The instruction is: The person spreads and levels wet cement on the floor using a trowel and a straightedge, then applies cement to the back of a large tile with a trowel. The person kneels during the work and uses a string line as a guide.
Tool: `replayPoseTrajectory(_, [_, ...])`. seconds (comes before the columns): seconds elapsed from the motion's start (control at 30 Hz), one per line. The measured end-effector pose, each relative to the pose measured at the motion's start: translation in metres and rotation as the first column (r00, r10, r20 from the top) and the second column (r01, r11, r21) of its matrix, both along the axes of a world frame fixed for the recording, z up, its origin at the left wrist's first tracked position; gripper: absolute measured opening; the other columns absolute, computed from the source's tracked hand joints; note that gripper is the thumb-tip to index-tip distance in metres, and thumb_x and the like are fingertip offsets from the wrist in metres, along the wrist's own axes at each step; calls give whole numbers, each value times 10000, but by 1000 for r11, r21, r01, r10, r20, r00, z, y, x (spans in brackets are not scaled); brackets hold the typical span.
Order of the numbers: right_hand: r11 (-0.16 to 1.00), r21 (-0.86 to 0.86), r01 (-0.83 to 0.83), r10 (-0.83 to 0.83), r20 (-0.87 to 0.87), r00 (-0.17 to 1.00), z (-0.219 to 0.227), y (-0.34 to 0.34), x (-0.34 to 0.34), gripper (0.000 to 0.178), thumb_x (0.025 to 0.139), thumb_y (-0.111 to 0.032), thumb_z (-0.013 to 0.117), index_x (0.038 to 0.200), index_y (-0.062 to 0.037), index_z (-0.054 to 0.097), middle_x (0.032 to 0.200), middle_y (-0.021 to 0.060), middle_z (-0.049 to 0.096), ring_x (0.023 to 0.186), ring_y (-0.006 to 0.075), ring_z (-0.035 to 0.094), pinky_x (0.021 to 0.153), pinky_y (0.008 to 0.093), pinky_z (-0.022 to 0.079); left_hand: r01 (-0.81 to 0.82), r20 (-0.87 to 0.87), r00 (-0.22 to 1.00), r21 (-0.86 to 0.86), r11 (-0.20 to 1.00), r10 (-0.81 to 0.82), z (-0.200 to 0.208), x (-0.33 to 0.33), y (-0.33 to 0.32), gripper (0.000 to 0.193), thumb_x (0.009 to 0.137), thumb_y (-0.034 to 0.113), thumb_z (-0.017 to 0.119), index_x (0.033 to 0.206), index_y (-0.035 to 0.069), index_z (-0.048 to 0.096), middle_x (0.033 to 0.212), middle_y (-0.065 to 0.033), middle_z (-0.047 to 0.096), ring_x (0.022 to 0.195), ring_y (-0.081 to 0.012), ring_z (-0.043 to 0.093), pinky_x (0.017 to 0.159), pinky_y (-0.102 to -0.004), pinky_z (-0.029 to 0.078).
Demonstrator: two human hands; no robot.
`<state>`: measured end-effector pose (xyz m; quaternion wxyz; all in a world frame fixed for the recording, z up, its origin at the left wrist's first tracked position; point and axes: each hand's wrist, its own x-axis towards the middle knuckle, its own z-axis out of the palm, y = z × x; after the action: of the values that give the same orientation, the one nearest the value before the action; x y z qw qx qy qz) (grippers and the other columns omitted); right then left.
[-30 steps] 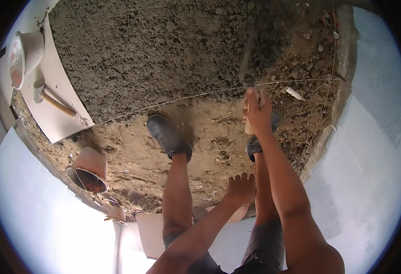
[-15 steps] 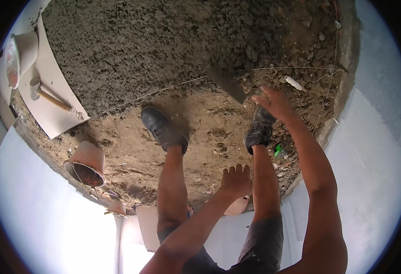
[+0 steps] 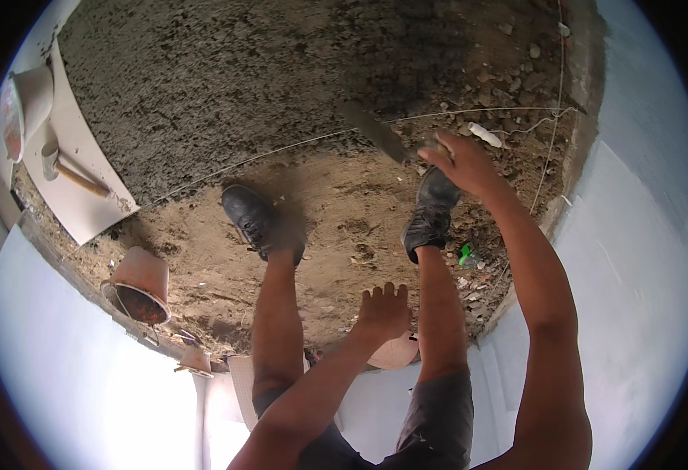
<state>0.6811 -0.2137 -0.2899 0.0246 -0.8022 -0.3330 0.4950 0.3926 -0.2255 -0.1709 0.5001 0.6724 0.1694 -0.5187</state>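
My right hand (image 3: 469, 163) is closed around the handle of a trowel (image 3: 381, 136), whose dark blade reaches left over the edge of the wet grey mortar (image 3: 234, 86). A taut string (image 3: 281, 146) runs along that edge and passes by the blade. My left hand (image 3: 384, 312) hangs beside my right shin with its back up and its fingers curled in, and nothing shows in it. Just right of the trowel lies a white roll of string (image 3: 485, 135), close to my right hand.
My black shoes (image 3: 431, 205) stand on bare earth. At left, a mallet (image 3: 70, 172) lies on a white board (image 3: 85, 211) beside a bucket (image 3: 34, 102). A second bucket (image 3: 142, 274) is tipped over. Rubble (image 3: 516, 74) and a green object (image 3: 466, 253) lie near the right wall (image 3: 633, 204).
The whole view has shifted slightly, so most things sit a little further left. The trowel blade has tilted and shows narrower, still in my right hand. My left hand stays curled.
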Motion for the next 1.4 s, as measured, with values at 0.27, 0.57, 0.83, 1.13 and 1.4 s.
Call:
replayPoseTrajectory(0.27, [891,95,445,-448,7,894,71,-69,3,503,912,-425,645,1114,24,538,905,224,635,743,304,645,661,436,495,52,-24,998,-84,995,-54,-3,7,6,606,933,444,522,1369,31,441,1239,-236,548,1099,-400,589,918,-531,464])
replayPoseTrajectory(0.57, [755,-533,382,-442,17,897,188,-181,27,416,888,-312,684,1138,-11,544,788,131,648,621,214,619,598,395,506,8,-65,998,12,1000,-7,-19,-7,18,613,888,426,572,1350,39,458,1202,-244,563,1075,-414,598,923,-531,469])
replayPoseTrajectory(0.83, [286,-602,745,-877,149,457,134,-291,195,320,976,-295,583,932,21,558,608,77,562,474,143,545,400,371,446,106,-120,989,131,986,-90,0,-9,31,639,924,432,562,1396,23,429,1254,-257,537,1122,-426,570,944,-506,474])
replayPoseTrajectory(1.13, [652,-463,600,-696,-54,716,211,-208,173,312,931,-318,628,960,-11,586,653,56,567,480,156,543,433,350,454,-204,-261,921,309,929,289,119,-32,29,618,918,424,545,1386,33,445,1326,-263,509,1194,-455,521,999,-538,412])
replayPoseTrajectory(1.4, [938,-215,273,-288,-43,957,177,-217,141,469,925,-353,631,1223,0,555,948,153,665,802,261,654,727,380,531,-433,-209,699,638,637,684,208,-136,-19,635,900,416,572,1386,28,448,1410,-229,427,1292,-419,416,1037,-531,364])
